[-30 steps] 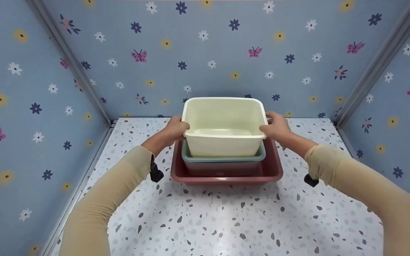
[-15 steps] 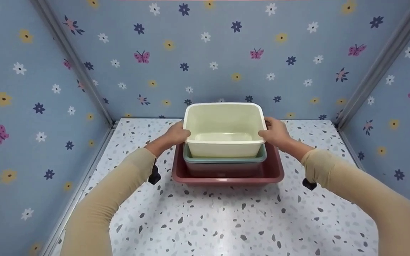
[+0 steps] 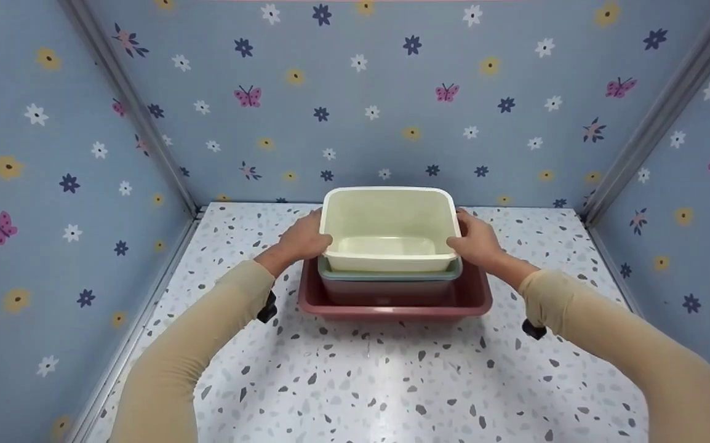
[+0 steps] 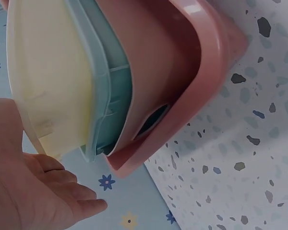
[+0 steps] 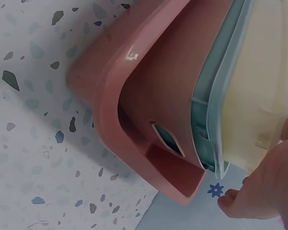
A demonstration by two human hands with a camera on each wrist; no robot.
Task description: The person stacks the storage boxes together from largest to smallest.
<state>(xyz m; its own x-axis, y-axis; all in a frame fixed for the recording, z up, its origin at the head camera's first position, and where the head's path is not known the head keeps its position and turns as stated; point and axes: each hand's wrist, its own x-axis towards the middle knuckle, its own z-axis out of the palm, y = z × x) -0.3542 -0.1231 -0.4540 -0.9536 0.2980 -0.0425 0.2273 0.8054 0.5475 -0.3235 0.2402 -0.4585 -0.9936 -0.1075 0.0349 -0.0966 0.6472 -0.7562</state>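
Observation:
A cream plastic bin (image 3: 389, 221) tilts over the nest, its lower part inside a teal bin (image 3: 389, 275). My left hand (image 3: 306, 237) grips the left end of its rim, thumb over the edge and fingers outside. At the opposite end my right hand (image 3: 478, 237) holds the rim in the same way. The teal bin sits in a pink bin (image 4: 149, 62) with an oval slot in its end wall. All of these stand within a wider pink-red bin (image 3: 386, 312). In the right wrist view, the cream bin's end wall (image 5: 259, 96) rises above the teal rim.
The bins stand on a white speckled table (image 3: 386, 381) near its back edge. A blue flowered back wall (image 3: 361, 92) rises behind, with side panels (image 3: 41, 184) at left and right.
Both hands have brought the cream bin lower, so it sits deeper in the teal bin and less of its front wall shows. The outer bins have stayed in place.

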